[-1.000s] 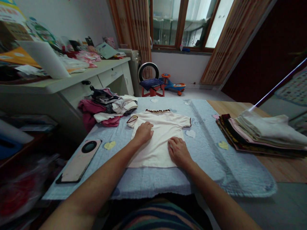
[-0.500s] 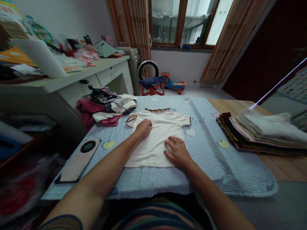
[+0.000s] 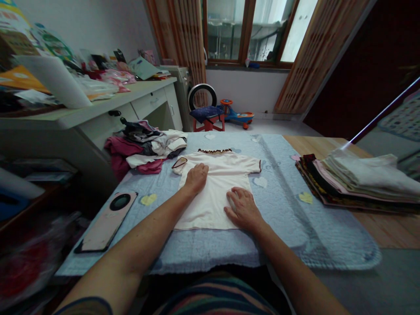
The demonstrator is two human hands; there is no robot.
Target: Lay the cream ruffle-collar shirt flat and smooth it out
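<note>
A cream short-sleeved T-shirt (image 3: 210, 210) with a dark ruffled collar lies flat on a pale blue quilted mat (image 3: 210, 253), its collar at the far side. My left hand (image 3: 196, 178) rests palm down on the upper part of the shirt, near the left sleeve. My right hand (image 3: 243, 210) lies flat on the lower right of the shirt, close to the hem. Neither hand grips the fabric. The left sleeve looks turned in, with its dark trim showing.
A heap of mixed clothes (image 3: 144, 146) lies on the mat's far left. Folded clothes (image 3: 357, 183) are stacked on a wooden surface (image 3: 377, 229) to the right. A pink flat case (image 3: 106, 221) lies at the mat's left edge. A cluttered white desk (image 3: 98, 109) stands on the left.
My right hand has slid left and toward me across the shirt since the oldest frame. My left hand has shifted only slightly. The shirt lies much the same.
</note>
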